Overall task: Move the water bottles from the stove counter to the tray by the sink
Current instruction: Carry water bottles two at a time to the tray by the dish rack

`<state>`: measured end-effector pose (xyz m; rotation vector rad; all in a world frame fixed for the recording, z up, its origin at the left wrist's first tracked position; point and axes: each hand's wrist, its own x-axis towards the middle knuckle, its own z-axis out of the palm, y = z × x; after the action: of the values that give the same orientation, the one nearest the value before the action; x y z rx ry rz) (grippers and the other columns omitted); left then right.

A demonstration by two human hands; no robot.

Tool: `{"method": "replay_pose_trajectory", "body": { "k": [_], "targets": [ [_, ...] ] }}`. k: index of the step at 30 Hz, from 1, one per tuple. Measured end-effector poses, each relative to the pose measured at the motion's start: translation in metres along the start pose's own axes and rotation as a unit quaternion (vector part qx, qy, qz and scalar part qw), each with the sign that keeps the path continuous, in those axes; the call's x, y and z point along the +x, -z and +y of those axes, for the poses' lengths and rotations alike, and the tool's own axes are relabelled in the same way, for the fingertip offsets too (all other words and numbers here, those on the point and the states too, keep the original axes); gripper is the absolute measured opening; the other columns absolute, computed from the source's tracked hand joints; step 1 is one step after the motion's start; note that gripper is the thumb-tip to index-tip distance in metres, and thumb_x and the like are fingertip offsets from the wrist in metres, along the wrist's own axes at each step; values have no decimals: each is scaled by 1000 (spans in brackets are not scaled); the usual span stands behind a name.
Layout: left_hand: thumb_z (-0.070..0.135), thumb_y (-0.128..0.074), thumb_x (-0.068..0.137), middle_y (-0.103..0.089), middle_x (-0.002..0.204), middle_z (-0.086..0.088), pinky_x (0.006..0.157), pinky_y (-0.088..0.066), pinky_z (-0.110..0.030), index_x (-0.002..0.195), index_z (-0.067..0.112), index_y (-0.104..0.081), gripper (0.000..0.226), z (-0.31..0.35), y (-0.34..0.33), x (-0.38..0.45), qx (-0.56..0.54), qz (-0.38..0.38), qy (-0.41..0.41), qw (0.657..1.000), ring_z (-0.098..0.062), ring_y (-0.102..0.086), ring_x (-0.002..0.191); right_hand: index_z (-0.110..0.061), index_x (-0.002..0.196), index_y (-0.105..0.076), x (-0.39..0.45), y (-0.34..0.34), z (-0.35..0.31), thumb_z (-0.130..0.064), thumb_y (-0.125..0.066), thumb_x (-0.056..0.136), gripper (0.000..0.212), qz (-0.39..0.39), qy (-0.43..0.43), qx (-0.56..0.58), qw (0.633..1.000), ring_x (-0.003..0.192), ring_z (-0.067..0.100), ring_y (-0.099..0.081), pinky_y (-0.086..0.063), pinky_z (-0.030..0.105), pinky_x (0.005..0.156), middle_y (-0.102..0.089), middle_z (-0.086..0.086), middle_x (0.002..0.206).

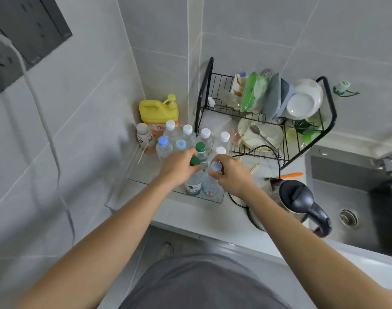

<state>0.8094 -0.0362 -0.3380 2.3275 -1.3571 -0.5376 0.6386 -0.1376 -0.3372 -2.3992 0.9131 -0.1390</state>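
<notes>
A clear tray (146, 182) lies on the counter in the corner, left of the sink. Several water bottles with white, blue and green caps stand in it. My left hand (179, 167) grips the neck of a green-capped bottle (193, 186) at the tray's front edge. Beside it stands a blue-capped bottle (210, 189), whose neck my right hand (231, 175) holds. Both bottles are upright and side by side. Another green-capped bottle (200, 149) stands just behind them.
A yellow detergent jug (158, 112) sits in the back corner. A black dish rack (268, 117) with plates stands right of the tray. An electric kettle (299, 201) and its cord lie at the counter's front, next to the steel sink (351, 210).
</notes>
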Motion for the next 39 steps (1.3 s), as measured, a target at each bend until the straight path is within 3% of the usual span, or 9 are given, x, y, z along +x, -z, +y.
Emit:
{"method": "replay_pose_trajectory", "body": {
  "k": [7,14,19,26,33,39],
  "targets": [
    [40,-75,92,-51,68,11,52,-30,-30,96,26,-47,32,-8,4,11,-6,-59,-36,998,-12,-52,63,-22,111,-59,1,-13,0,-35,-71,93,26,16,-8,-31,999,82,20,-54,-37,33,71,-61,-4,109],
    [27,-77,88,-67,92,-6,63,-40,-35,104,17,-58,27,-5,5,6,77,-101,-125,984,-31,-64,87,-25,106,-56,-5,-12,0,-34,-76,88,29,1,-6,-42,999,85,24,-58,-42,34,70,-61,-6,104],
    [24,-81,88,-69,95,-9,71,-55,-45,101,18,-56,29,-9,0,1,85,-83,-136,984,-35,-66,89,-21,106,-57,-6,-6,5,-26,-79,85,31,-3,6,-45,999,86,29,-58,-42,35,69,-61,-3,103],
    [29,-82,87,-69,87,-4,65,-54,-43,100,20,-53,33,-8,-6,1,62,-46,-136,988,-31,-67,81,-23,110,-57,-5,0,10,-23,-77,87,30,-13,17,-49,999,85,30,-59,-49,41,72,-59,-2,107],
    [31,-80,89,-66,83,-5,64,-55,-45,99,23,-45,37,-13,-5,2,66,-47,-133,988,-33,-67,79,-23,116,-56,-1,-10,7,-25,-74,90,32,-14,22,-54,998,88,30,-59,-45,37,72,-57,-1,114],
    [34,-79,91,-67,87,-9,64,-55,-45,112,19,-50,39,-13,-5,1,89,-54,-129,986,-35,-66,81,-21,117,-57,0,-8,5,-20,-74,90,33,-27,34,-57,997,90,33,-60,-51,44,76,-56,0,114]
  ]
}}
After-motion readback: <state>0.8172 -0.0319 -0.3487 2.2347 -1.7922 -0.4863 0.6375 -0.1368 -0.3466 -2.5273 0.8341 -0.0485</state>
